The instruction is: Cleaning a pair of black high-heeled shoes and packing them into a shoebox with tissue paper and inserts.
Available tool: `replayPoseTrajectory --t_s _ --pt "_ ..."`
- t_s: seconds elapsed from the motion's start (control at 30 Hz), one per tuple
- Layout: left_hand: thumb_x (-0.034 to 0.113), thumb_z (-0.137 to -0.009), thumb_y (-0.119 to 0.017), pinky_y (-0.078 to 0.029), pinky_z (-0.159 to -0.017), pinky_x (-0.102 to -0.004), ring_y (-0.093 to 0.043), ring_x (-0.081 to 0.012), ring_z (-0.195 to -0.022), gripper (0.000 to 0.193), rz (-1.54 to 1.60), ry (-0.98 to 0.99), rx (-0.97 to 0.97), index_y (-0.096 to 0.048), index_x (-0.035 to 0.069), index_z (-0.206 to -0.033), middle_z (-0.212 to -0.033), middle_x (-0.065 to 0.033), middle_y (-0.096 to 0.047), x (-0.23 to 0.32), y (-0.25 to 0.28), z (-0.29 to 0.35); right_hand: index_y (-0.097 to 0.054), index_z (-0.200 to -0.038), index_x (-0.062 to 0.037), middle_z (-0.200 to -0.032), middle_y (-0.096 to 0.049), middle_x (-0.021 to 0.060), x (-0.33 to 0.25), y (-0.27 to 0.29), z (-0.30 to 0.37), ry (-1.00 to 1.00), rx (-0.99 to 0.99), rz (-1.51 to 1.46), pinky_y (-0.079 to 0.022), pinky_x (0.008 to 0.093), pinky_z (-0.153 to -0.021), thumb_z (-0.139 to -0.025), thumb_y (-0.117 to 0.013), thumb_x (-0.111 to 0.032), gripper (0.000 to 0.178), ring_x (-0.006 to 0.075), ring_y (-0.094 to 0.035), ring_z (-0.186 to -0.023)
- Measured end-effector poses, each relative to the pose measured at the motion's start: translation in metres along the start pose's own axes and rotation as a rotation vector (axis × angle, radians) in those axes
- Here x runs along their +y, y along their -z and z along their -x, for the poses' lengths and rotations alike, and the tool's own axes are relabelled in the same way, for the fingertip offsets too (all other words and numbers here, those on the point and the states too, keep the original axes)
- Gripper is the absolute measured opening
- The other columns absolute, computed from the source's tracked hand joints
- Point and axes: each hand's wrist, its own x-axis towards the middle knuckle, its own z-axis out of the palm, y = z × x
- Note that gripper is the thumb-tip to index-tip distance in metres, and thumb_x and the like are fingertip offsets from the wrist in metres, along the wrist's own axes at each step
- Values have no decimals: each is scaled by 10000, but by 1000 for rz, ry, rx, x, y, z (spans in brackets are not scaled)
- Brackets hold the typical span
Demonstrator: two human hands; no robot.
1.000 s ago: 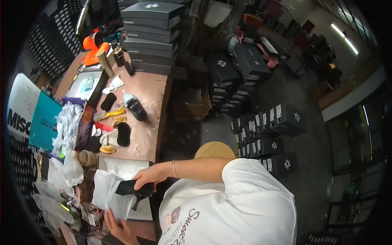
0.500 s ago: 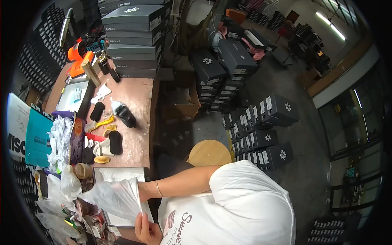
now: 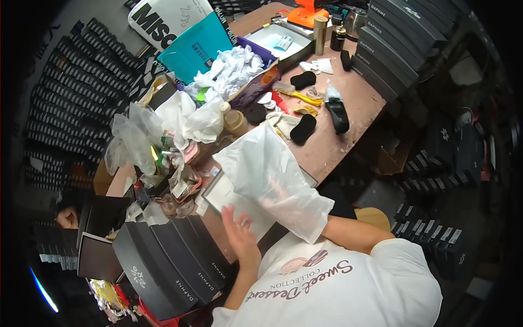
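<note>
A translucent white plastic bag is pulled over my right hand and wrist. The skin shows faintly through the film, but my fingers are hidden inside. My left hand is apart from the bag, its fingers stretched out and slightly blurred, holding nothing. Beneath the bag and beside my left fingers lies an open shoe box with a pale inside, partly covered by the bag.
Closed dark shoe boxes stand near left; more are stacked far right. On the table are a yellow-handled brush, black oval pads, a black shoe-like item and a bin of crumpled white paper. Loose plastic bags lie left.
The view has swung left. My left hand has let go of the bag's rim and opened. The bag stays over my right hand, raised and spread above the box.
</note>
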Motion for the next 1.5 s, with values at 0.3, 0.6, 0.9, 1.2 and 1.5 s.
replayPoseTrajectory --t_s 0.3,0.6,0.9,1.2,1.5 --pt "71 -810 -665 -325 -1104 -434 -397 -312 -1305 823 33 30 437 -191 0 -1480 -1455 -187 -341 -30 57 -53 -422 -1393 -8 -1360 -503 173 -21 47 -23 -368 -1018 -105 -426 345 -991 -901 -643 -279 603 260 -519 -1217" --pt "27 -679 -796 -484 -841 -383 -579 -324 -983 1092 -676 -374 -787 -117 109 -1529 -1219 -214 -518 -95 -26 -29 -508 -1266 20 -1171 -623 131 42 107 0 -1006 55 -1538 -509 386 -931 -837 -664 -292 553 234 -631 -1035" --pt "133 -782 -712 -512 -754 -423 -628 -342 -886 505 -1148 -204 -980 -531 84 -1251 -1041 -127 -634 -171 -56 -113 -474 -1298 15 -1132 -617 133 51 156 50 -882 123 -1298 -509 358 -937 -784 -687 -219 604 234 -623 -1048" --pt "94 -827 -681 -505 -683 -342 -629 -240 -747 411 -994 146 -936 -533 65 -1209 -996 -156 -601 -130 -35 -136 -559 -1274 -111 -994 -613 218 118 200 -18 -448 -366 474 -468 433 -877 -656 -700 -312 665 393 -582 -963" --pt "22 -738 -623 -491 -712 -391 -626 -269 -803 252 -950 -24 -687 -627 25 -990 -895 -118 -623 -167 -26 -114 -469 -1392 -145 -1361 -458 213 142 143 -66 -190 -382 756 -325 479 -1071 -691 -791 -338 796 396 -450 -1243"
